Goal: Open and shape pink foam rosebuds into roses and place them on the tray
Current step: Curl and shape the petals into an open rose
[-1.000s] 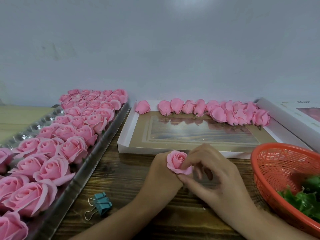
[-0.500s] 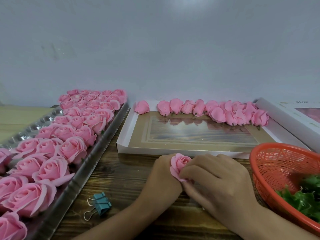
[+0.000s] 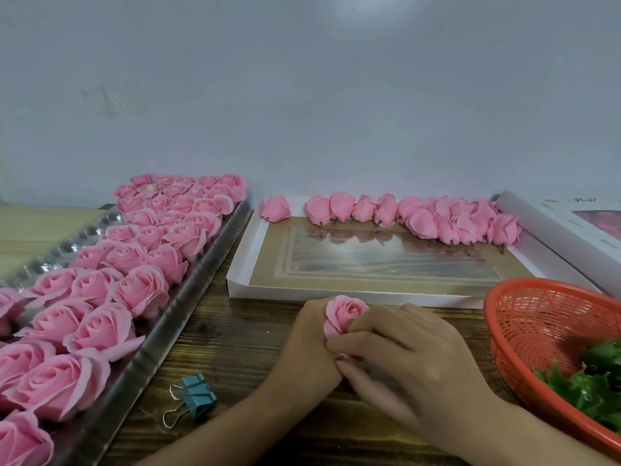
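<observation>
Centrally, low in the frame, both hands meet over the counter (image 3: 235,348). The left hand (image 3: 312,334) has its grip curled round the base of a half-opened rose (image 3: 344,314), and the right hand (image 3: 413,371) has its grip pinching the outer petals, hiding the flower's lower part. At left, finished roses (image 3: 141,290) fill the tray (image 3: 161,331). Behind, rosebuds (image 3: 420,216) line a white box (image 3: 242,264). An orange basket (image 3: 537,297) of green leaves (image 3: 588,388) sits lower right, and a binder clip (image 3: 196,395) lies lower left.

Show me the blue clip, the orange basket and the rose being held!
Blue clip (image 3: 198,396), head view, on its blue body.
Orange basket (image 3: 537,324), head view, on its mesh inner wall.
Held rose (image 3: 344,312), head view, on the curled petals at its middle.
</observation>
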